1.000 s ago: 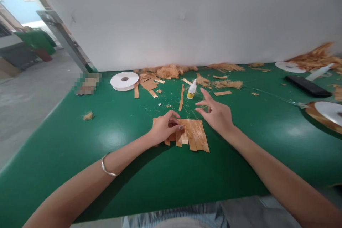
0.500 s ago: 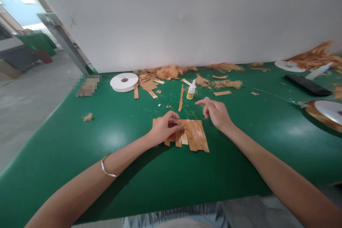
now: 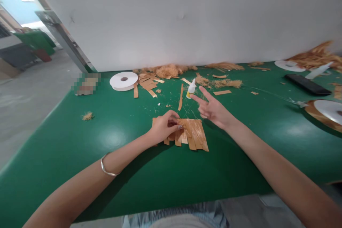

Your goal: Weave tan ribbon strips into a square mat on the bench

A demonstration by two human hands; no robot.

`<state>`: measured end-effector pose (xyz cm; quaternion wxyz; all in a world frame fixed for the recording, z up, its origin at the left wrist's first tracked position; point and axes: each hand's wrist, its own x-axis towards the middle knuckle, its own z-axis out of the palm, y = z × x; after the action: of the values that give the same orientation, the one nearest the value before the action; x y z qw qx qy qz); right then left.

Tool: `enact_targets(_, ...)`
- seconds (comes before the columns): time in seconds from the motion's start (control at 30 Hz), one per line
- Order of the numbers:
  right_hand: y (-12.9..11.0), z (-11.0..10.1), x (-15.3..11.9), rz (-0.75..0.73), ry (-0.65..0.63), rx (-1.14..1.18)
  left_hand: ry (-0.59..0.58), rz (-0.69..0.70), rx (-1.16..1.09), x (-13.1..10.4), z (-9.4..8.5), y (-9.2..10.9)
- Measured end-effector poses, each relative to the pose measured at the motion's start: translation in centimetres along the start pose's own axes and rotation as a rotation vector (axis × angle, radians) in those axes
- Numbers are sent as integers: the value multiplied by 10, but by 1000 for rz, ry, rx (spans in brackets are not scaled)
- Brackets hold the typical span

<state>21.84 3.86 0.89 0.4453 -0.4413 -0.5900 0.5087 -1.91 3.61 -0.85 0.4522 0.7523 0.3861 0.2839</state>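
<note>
Closest in, the left hand (image 3: 163, 127) rests on the fringed tan piece (image 3: 196, 133) lying near the middle of the green surface (image 3: 128, 185), its thumb and fingers curled together over it, though I cannot tell whether they pinch a strip. Just beyond and to the right, the right hand (image 3: 213, 111) is empty, two fingers spread toward the upright glue bottle (image 3: 191, 89). Farther back, a white roll (image 3: 124, 81) and loose tan fibers (image 3: 171, 70) lie along the wall (image 3: 171, 21).
</note>
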Motion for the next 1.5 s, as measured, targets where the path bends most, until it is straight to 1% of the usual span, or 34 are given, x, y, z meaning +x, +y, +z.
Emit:
enact_targets(0.07, 2, 2, -1, -70, 47, -68, -6, -3, -3, 0, 0, 0)
enact_targets(0.17, 4, 6, -2, -174, 166, -228, -17, -8, 11, -1, -1, 0)
enact_targets(0.3, 2, 11, -7, -279, 335, -571, -19, -5, 12, 0, -1, -2)
enact_targets(0.37, -1, 15, -9, -317, 386, -709, -14, 2, 1, 0, 0, -3)
enact_targets(0.43, -4, 17, -10, -321, 404, -751, -10, 4, -5, 0, 0, -3)
enact_targets(0.53, -6, 19, -11, -252, 399, -641, -15, 3, -1, 0, 0, -1)
enact_targets(0.63, -6, 15, -7, -115, 355, -380, -13, 6, 1, 0, 0, 0)
enact_targets(0.73, -2, 8, -2, 26, 272, -84, -11, 5, 5, 0, 0, 0)
enact_targets(0.8, 1, 3, 1, 96, 203, 49, -14, 0, 1, 0, 0, 0)
enact_targets(0.9, 3, -2, 3, 128, 107, 138, -12, -10, -9, 0, 0, -1)
enact_targets(0.97, 3, -2, 2, 80, 68, 131, -11, -8, 0, 0, 0, -1)
enact_targets(1.03, 2, 1, 0, -9, 56, 38, -13, 3, 4, -1, 0, -1)
enact_targets(1.13, 2, 6, -4, -159, 87, -239, -16, 11, 4, -1, 0, 0)
enact_targets(1.23, 3, 11, -8, -275, 184, -506, -16, 10, -4, -1, 0, 0)
enact_targets(1.33, 3, 12, -9, -350, 301, -713, -22, 7, -19, -1, 0, -1)
enact_targets(1.43, 2, 11, -9, -386, 385, -809, -22, 1, -30, 0, 0, 0)
enact_targets(1.5, 0, 11, -9, -358, 414, -765, -18, 2, -28, 0, 0, 0)
